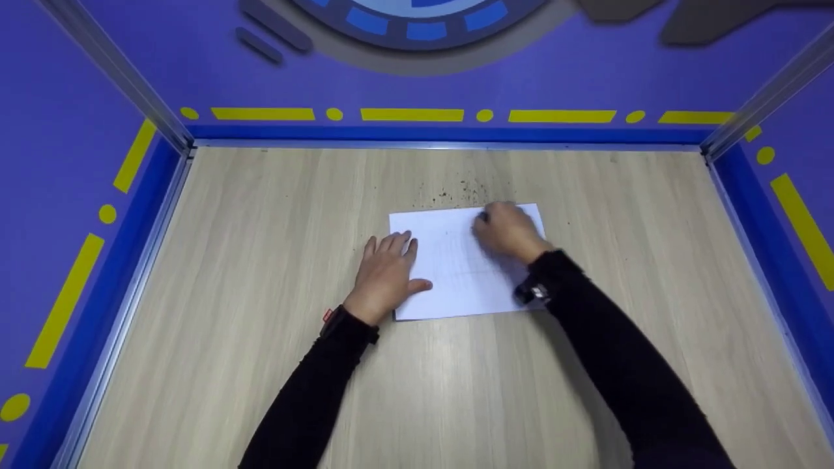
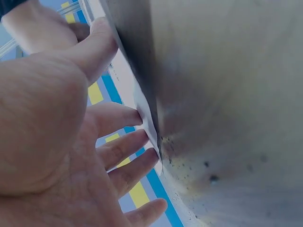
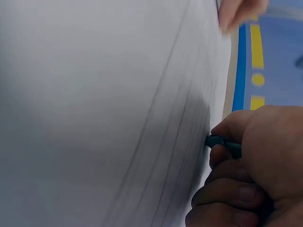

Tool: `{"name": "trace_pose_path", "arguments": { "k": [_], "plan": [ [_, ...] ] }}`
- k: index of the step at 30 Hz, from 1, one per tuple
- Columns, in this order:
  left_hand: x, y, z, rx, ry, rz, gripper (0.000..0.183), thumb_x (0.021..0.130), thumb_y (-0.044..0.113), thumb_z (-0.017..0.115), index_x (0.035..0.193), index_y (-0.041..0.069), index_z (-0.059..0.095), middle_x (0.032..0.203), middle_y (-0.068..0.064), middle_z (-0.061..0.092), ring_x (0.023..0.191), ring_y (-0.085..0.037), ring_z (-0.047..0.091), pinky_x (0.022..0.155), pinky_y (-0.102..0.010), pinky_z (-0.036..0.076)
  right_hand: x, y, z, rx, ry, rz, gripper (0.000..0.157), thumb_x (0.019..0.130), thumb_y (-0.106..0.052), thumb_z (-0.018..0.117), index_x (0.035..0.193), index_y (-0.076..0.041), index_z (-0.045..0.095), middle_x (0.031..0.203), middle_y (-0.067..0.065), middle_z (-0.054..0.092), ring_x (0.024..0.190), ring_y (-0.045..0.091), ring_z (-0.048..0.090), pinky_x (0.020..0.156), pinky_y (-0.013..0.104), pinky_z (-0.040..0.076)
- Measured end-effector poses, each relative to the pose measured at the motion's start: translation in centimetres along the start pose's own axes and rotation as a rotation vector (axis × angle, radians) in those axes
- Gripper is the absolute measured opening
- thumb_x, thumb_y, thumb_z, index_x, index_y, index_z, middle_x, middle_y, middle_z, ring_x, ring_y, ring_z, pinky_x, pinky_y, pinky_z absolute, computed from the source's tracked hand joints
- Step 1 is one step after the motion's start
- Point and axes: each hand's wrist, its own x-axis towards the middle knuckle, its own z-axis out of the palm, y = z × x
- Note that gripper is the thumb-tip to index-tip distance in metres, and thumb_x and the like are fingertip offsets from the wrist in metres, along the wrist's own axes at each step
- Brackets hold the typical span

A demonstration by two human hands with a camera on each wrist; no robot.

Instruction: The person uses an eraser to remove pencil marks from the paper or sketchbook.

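A white sheet of paper (image 1: 449,293) lies flat on the table, with faint thin lines drawn across it. My left hand (image 1: 384,270) rests on its left edge, fingers spread and thumb reaching onto the sheet. Near the upper right of the paper, my right hand (image 1: 508,228) is curled, slightly blurred. Between thumb and forefinger it pinches a small dark-green object (image 3: 232,146) with a rounded end, touching or nearly touching the sheet; most of it is hidden in the hand, so its kind cannot be told.
Dark crumbs (image 1: 472,191) are scattered on the wooden table (image 1: 260,260) just beyond the paper's far edge. Blue panels with yellow marks (image 1: 410,114) wall in the back and both sides, with metal rails along their base.
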Motion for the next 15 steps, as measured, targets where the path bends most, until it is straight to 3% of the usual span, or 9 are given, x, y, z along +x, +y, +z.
{"name": "trace_pose_path", "arguments": {
  "k": [3, 6, 11, 15],
  "plan": [
    [0.1, 0.0, -0.1, -0.016, -0.015, -0.006, 0.095, 0.099, 0.061, 0.074, 0.168, 0.003, 0.045, 0.178, -0.016, 0.039, 0.167, -0.037, 0.034, 0.139, -0.064, 0.018, -0.4, 2.9, -1.9, 0.019, 0.020, 0.056, 0.034, 0.106, -0.030, 0.056, 0.076, -0.016, 0.052, 0.078, 0.005, 0.056, 0.069, 0.026, 0.056, 0.061, 0.038, 0.047],
    [0.1, 0.0, -0.1, -0.011, -0.018, -0.017, 0.095, 0.098, 0.061, 0.075, 0.168, 0.003, 0.045, 0.178, -0.016, 0.039, 0.166, -0.037, 0.034, 0.139, -0.064, 0.019, -0.4, 3.7, -2.5, -0.013, 0.033, 0.056, 0.036, 0.105, -0.029, 0.053, 0.072, -0.014, 0.051, 0.077, 0.007, 0.057, 0.069, 0.027, 0.056, 0.061, 0.038, 0.045],
    [-0.1, 0.0, -0.2, -0.013, -0.005, -0.011, 0.095, 0.099, 0.060, 0.075, 0.167, 0.001, 0.046, 0.177, -0.017, 0.040, 0.166, -0.038, 0.036, 0.138, -0.065, 0.020, -0.3, -0.4, -0.8, 0.000, 0.009, 0.029, 0.033, 0.111, -0.032, 0.049, 0.091, -0.011, 0.066, 0.099, 0.015, 0.071, 0.089, 0.035, 0.068, 0.078, 0.047, 0.058],
    [-0.1, 0.1, -0.2, -0.004, 0.016, 0.004, 0.093, 0.098, 0.060, 0.075, 0.165, 0.002, 0.050, 0.175, -0.017, 0.044, 0.163, -0.038, 0.039, 0.137, -0.065, 0.023, -0.3, -4.9, 2.2, 0.020, -0.061, -0.072, 0.038, 0.114, -0.039, 0.050, 0.110, -0.009, 0.074, 0.110, 0.016, 0.076, 0.102, 0.037, 0.073, 0.092, 0.053, 0.062]
  ]
}}
